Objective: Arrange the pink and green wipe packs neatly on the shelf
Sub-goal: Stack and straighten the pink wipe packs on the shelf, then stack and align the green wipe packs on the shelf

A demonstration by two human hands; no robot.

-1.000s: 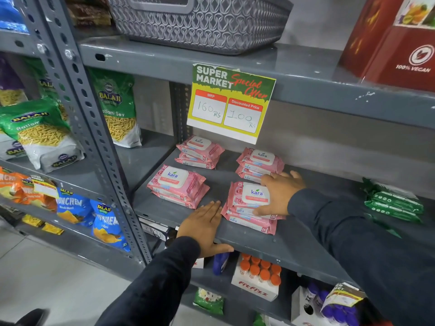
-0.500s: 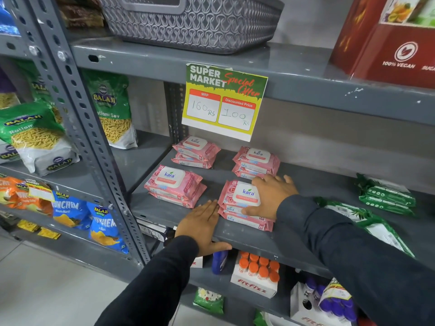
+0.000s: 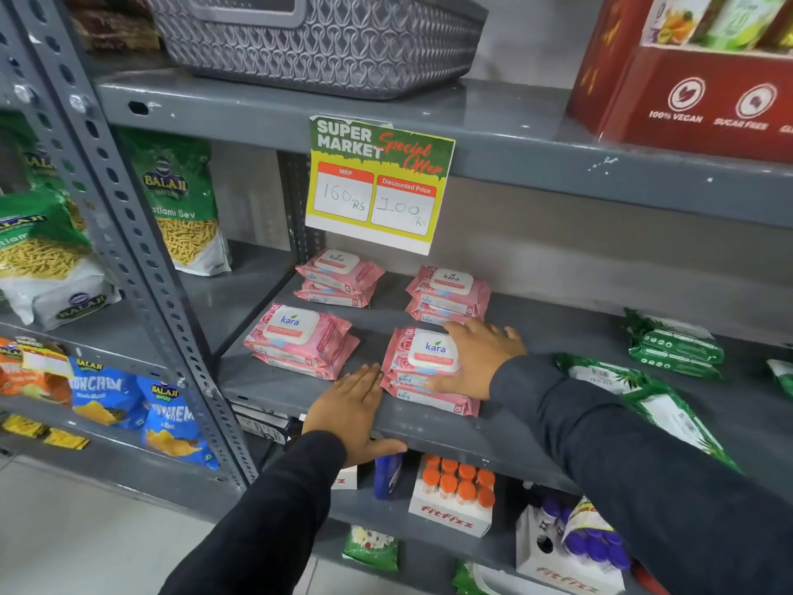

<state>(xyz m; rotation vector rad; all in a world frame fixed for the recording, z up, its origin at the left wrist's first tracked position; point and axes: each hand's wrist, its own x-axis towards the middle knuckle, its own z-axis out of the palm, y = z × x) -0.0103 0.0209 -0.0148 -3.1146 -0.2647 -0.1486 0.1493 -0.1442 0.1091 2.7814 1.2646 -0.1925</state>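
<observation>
Pink Kara wipe packs stand in several short stacks on the grey shelf (image 3: 528,427): back left (image 3: 339,272), back right (image 3: 450,294), front left (image 3: 300,337) and front right (image 3: 418,367). My right hand (image 3: 476,358) lies flat over the right side of the front right stack, fingers spread on its top pack. My left hand (image 3: 352,414) rests palm down on the shelf's front edge just left of that stack, thumb hooked under the lip. Green wipe packs lie to the right: a stack (image 3: 673,350) near the back and loose ones (image 3: 643,392) beside my right sleeve.
A price sign (image 3: 377,182) hangs from the upper shelf, above the pink packs. A grey basket (image 3: 322,40) and a red carton (image 3: 708,79) sit on top. Snack bags (image 3: 180,204) fill the left bay behind a perforated post (image 3: 141,268). Bottles (image 3: 455,487) stand below.
The front right pink stack has slid a little to the left under my right hand. My left hand has stayed on the shelf edge. More green packs show beside my right sleeve.
</observation>
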